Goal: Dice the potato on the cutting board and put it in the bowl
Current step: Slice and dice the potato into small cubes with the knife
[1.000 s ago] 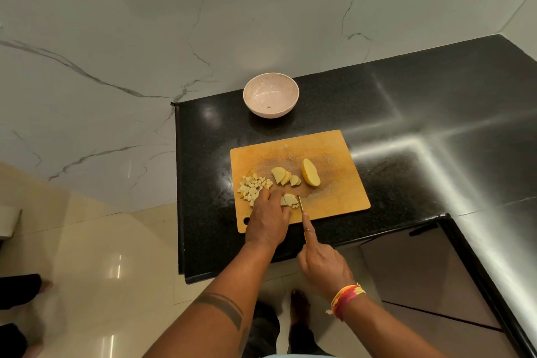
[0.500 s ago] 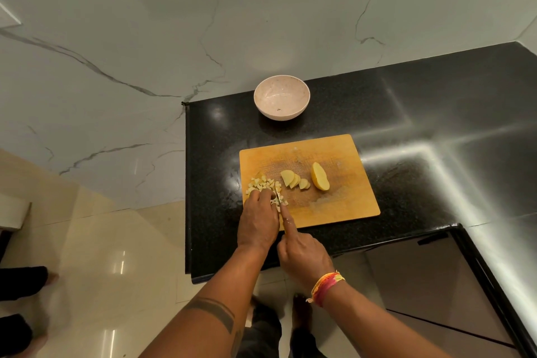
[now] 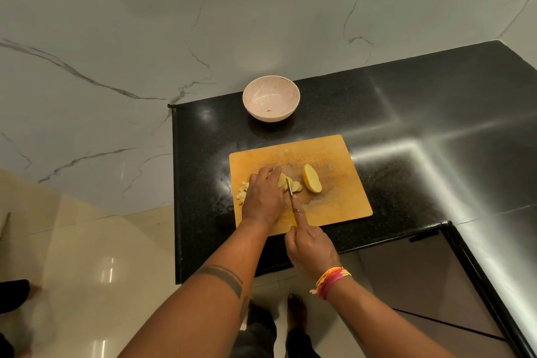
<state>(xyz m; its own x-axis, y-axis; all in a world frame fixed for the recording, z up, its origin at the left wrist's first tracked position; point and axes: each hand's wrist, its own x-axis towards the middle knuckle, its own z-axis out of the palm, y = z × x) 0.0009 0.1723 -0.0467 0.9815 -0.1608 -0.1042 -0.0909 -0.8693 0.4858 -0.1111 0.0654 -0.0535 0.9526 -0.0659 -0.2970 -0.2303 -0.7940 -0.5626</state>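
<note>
Nearest the counter's [image 3: 406, 113] front edge, the right hand [image 3: 309, 244] grips a knife [image 3: 289, 187], forefinger laid along its back, the blade standing among potato slices [image 3: 295, 185] on the cutting board [image 3: 343, 197]. Just left of the blade, the left hand [image 3: 263, 197] rests on the slices with fingers curled over them, pinning them down. Diced bits [image 3: 241, 190] peek out at the board's left side, close to its edge. A larger potato piece [image 3: 311, 182] lies uncut to the right. Beyond the board, the bowl [image 3: 270, 102] holds no potato, so I judge dicing roughly half done and the transfer untouched. Bare counter spreads to the right
</note>
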